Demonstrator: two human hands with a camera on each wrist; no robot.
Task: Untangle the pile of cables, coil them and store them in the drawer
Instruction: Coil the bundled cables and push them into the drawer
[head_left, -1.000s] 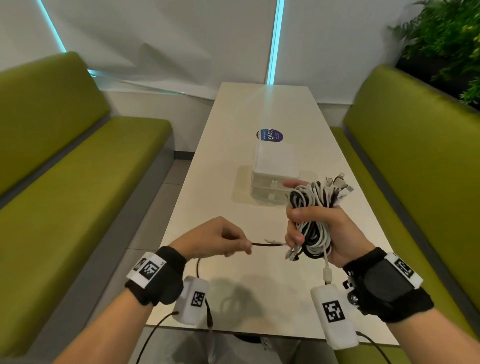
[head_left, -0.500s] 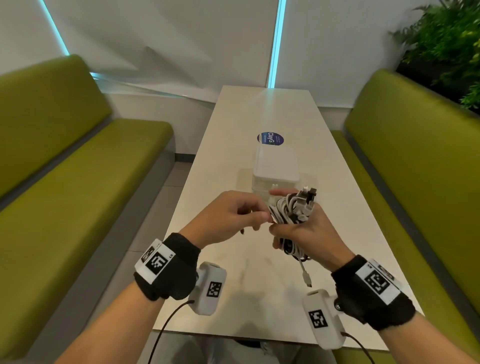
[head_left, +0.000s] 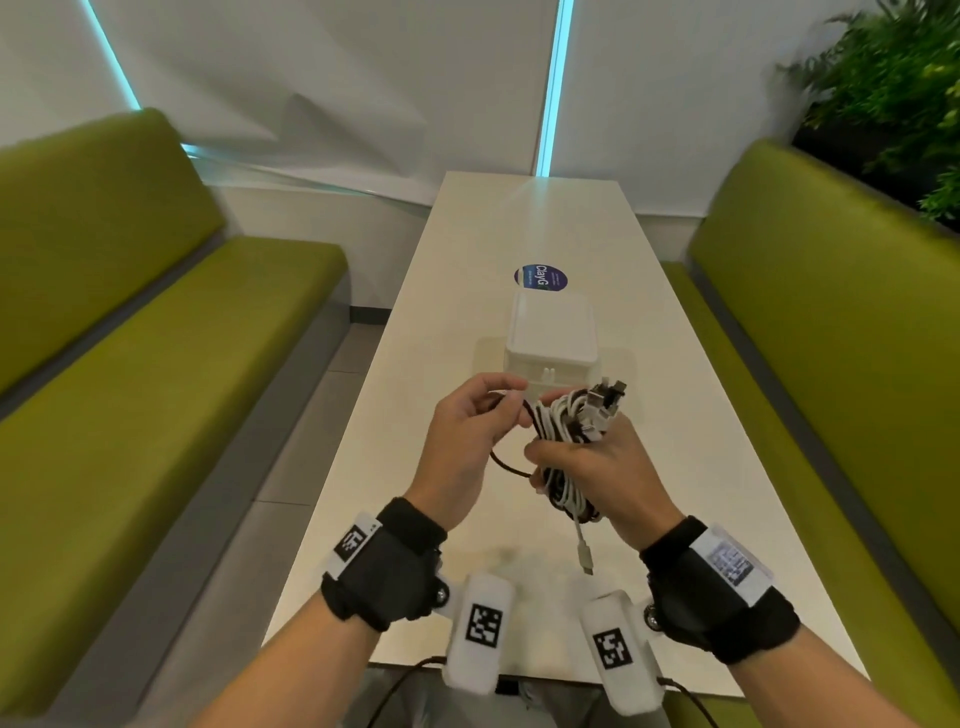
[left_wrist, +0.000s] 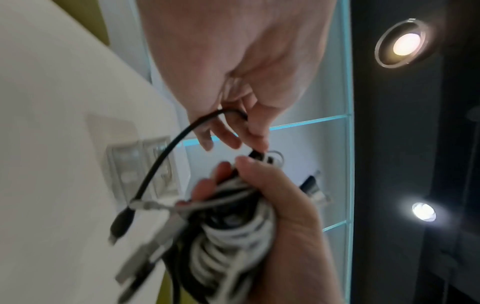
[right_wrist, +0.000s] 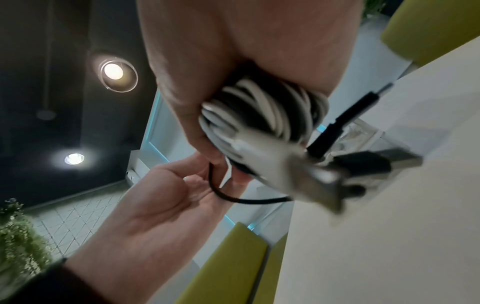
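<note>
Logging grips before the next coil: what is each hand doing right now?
Left hand: fingers pinch the thin black cable.
Right hand: grips the coiled bundle of white and black cables.

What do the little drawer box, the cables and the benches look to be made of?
Drawer box: probably plastic, milky white on top with see-through drawer fronts in the left wrist view.
Cables: black and white, smooth flexible sheaths, likely rubbery plastic; the plug ends look silvery, likely metal.
Benches: olive-green upholstery, matte and padded; fabric or vinyl, hard to tell.
</note>
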